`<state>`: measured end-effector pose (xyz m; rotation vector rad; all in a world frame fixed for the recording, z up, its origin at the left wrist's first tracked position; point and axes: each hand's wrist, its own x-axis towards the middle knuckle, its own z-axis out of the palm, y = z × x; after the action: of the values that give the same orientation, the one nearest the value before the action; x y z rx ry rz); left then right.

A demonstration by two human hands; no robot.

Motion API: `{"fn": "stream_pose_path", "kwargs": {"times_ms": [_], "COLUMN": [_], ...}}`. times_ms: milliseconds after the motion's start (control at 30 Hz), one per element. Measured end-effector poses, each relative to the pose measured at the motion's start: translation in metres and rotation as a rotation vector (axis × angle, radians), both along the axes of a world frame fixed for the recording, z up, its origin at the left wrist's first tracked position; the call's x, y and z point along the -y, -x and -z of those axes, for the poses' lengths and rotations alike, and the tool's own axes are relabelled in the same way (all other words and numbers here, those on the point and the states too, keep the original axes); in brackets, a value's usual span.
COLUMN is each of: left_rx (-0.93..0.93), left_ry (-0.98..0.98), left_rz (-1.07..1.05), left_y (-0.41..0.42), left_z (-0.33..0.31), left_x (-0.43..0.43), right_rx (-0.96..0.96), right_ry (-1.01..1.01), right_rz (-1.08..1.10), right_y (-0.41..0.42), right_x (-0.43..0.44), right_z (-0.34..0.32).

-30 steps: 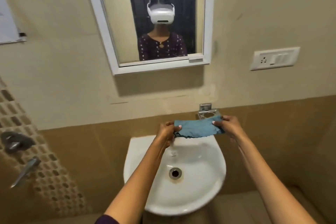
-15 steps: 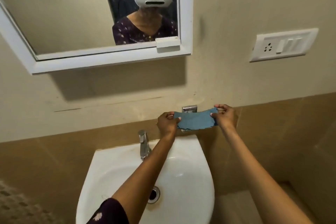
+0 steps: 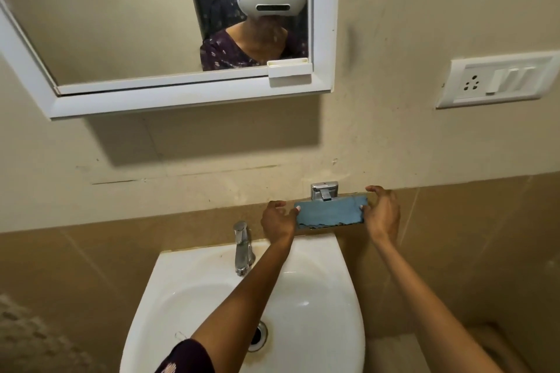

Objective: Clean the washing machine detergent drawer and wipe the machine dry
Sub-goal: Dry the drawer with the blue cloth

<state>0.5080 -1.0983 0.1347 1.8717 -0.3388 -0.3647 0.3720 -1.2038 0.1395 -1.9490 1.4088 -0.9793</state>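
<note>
Head view is showing both arms reaching over the sink (image 3: 212,266) to the wall behind its back right corner. The left hand (image 3: 277,219) is pinching the left end of a blue cloth (image 3: 330,213), with the thumb lying on its front face. The right hand (image 3: 381,212) is gripping the right end, thumb in front and fingers curling over the top. The cloth is stretching flat and level between them, just above the sink's back rim, its frayed lower edge showing. A chrome bracket (image 3: 324,190) is overlapping the cloth's top edge; I cannot tell whether the cloth is resting on it. A tap (image 3: 242,248) is standing at the sink's back left. A mirror (image 3: 188,94) is hanging high above the sink, and a switch plate (image 3: 497,82) is sitting up to the sink's right
</note>
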Motion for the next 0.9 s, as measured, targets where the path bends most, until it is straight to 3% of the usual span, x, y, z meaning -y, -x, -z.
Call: {"fn": "stream_pose_path", "kwargs": {"times_ms": [167, 367, 667, 900], "left_rx": [-0.048, -0.071, 0.026, 0.141], "left_ry": [0.142, 0.276, 0.19, 0.084], "left_rz": [0.004, -0.068, -0.544, -0.945], "left_y": [-0.004, -0.035, -0.04, 0.056], "left_z": [-0.023, -0.075, -0.14, -0.161], "left_x": [-0.037, -0.16, -0.515, -0.832], "right_rx": [0.173, 0.403, 0.481, 0.394], "right_ry": [0.045, -0.006, -0.217, -0.316], "right_rz": [-0.075, -0.401, -0.962, -1.331], "right_y": [-0.026, -0.089, -0.162, -0.11], "right_x": [-0.039, -0.158, -0.475, -0.755], "right_z": [-0.03, -0.086, -0.135, -0.135]}}
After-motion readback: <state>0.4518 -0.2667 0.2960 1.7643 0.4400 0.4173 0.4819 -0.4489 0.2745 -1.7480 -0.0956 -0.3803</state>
